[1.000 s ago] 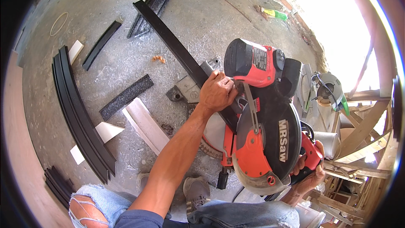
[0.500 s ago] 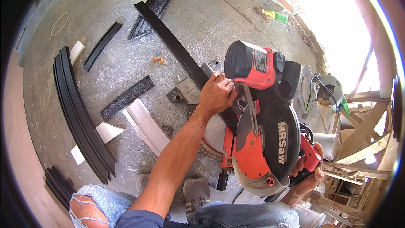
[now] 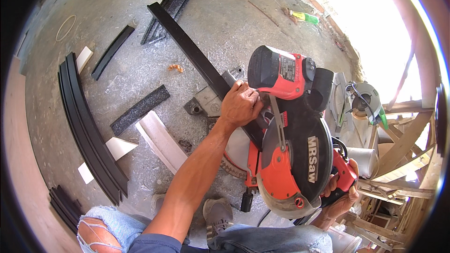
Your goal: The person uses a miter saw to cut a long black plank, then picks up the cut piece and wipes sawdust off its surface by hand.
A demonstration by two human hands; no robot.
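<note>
One black strip (image 3: 190, 48), long axis slanting from upper left down into one miter saw (image 3: 296, 133); most of it lies up-left of my left hand (image 3: 240, 105). That hand's nearer, fingers curled over the strip; my right hand (image 3: 346, 201) grasps one red handle (image 3: 347, 176).
</note>
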